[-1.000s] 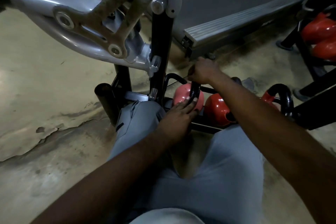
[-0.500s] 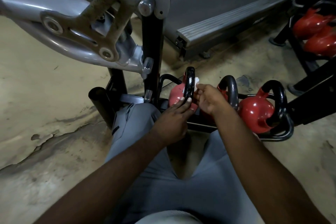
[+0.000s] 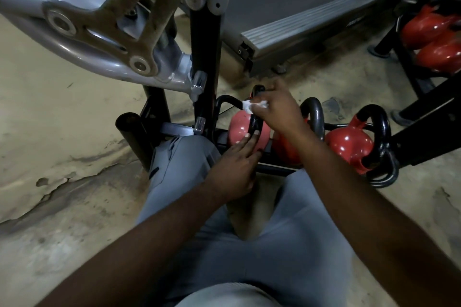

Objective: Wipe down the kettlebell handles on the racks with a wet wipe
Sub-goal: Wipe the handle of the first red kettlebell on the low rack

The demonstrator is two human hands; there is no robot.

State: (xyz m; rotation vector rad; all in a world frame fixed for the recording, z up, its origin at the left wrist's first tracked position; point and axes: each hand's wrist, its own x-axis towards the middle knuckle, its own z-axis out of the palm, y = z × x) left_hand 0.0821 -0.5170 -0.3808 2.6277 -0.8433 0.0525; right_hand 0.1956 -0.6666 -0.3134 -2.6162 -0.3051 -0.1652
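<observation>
While my right hand (image 3: 277,109) pinches the wet wipe (image 3: 252,105) against the handle (image 3: 256,122) of the leftmost kettlebell (image 3: 238,129) on the low rack (image 3: 274,169), my left hand (image 3: 234,164) steadies its body with straight fingers. If I rub too hard, I judge it could roll onto them.

Grey trousers (image 3: 299,244) with a dark pocket slit (image 3: 153,171); pale shirt hem (image 3: 224,298); bare forearms (image 3: 149,239).

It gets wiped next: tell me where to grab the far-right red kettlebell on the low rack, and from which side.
Grip the black handle of the far-right kettlebell at the top of its loop, coming from above. The loop arches clear of the red ball, leaving a finger gap, while the ball sits low in the rack.
</observation>
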